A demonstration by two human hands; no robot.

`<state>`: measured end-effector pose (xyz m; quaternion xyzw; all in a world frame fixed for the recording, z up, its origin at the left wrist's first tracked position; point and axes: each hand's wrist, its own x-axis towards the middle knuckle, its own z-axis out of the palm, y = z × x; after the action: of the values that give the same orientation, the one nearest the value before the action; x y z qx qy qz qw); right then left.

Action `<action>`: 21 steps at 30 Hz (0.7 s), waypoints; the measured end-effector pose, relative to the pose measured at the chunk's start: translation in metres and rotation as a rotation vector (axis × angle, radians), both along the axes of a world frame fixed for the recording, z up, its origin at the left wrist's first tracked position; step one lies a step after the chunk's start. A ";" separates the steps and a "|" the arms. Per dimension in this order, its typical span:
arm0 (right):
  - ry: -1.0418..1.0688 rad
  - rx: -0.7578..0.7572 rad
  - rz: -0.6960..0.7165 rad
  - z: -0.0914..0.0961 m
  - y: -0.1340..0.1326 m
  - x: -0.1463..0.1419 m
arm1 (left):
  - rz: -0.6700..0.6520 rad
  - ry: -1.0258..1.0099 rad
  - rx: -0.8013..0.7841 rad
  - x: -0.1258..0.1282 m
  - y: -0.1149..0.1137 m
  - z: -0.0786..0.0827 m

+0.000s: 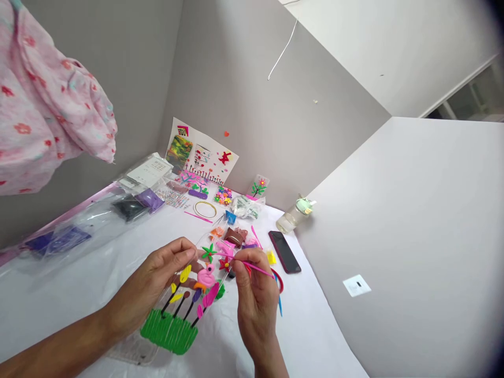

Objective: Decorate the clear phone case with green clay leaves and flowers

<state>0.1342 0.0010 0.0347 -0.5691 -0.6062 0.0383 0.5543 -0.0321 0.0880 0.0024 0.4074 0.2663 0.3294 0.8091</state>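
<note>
My left hand (157, 275) is closed on a clear phone case (173, 333) decorated with modelling clay. The case is tilted above the table and shows green grass, dark stems with yellow and pink petals, and a pink bird (206, 275) with an orange base. Close to its top edge sits a green clay star flower (208, 253), with a red one (225, 264) beside it. Between the fingers of my right hand (256, 294) is a thin pink modelling tool (258, 269), its tip at the green flower. My fingers partly hide the case's upper edge.
Clay packets (235, 237) lie behind my hands. Blue-and-red scissors (280, 299), a phone (284, 252) and a glass bottle (289, 219) are on the right. Plastic bags (63, 236) line the left; another clear case (134, 354) lies in front. Pink cloth (55, 105) hangs upper left.
</note>
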 end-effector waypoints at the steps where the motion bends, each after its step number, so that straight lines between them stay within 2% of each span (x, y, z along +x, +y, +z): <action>1: -0.009 -0.004 0.000 0.000 0.000 0.000 | -0.006 0.001 0.001 0.000 0.000 0.000; 15: -0.109 -0.037 0.003 0.001 -0.001 0.004 | -0.038 0.033 0.093 -0.003 0.002 -0.003; 21: -0.016 -0.046 0.039 0.002 -0.004 0.005 | -0.062 -0.019 0.040 -0.001 0.001 -0.001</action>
<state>0.1391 -0.0031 0.0364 -0.5699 -0.6206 0.0586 0.5353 -0.0336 0.0894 0.0015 0.4284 0.2389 0.3133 0.8132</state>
